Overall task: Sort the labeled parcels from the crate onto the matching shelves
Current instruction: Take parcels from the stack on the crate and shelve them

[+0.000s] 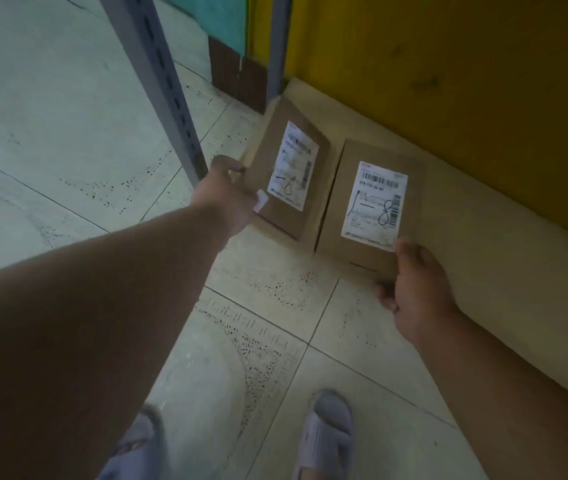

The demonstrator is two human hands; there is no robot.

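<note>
**Inspector A:** Where are the parcels?

**Inspector B:** Centre of the frame. The left hand grips the flat brown cardboard parcel with a white label at its lower-left edge, thumb on the face near the label. That parcel is tilted. The right hand holds the second brown cardboard parcel marked with a handwritten 8 at its lower-right corner, thumb beside the label, fingers curled underneath.

**Inspector A:** Their relation?

**Inspector B:** Side by side, edges close; contact cannot be told. Both are over a sheet of flat cardboard along the yellow wall.

**Inspector A:** Surroundings?

**Inspector B:** A grey slotted metal shelf upright at upper left, pale tiled floor, and grey slippers at the bottom.
</note>
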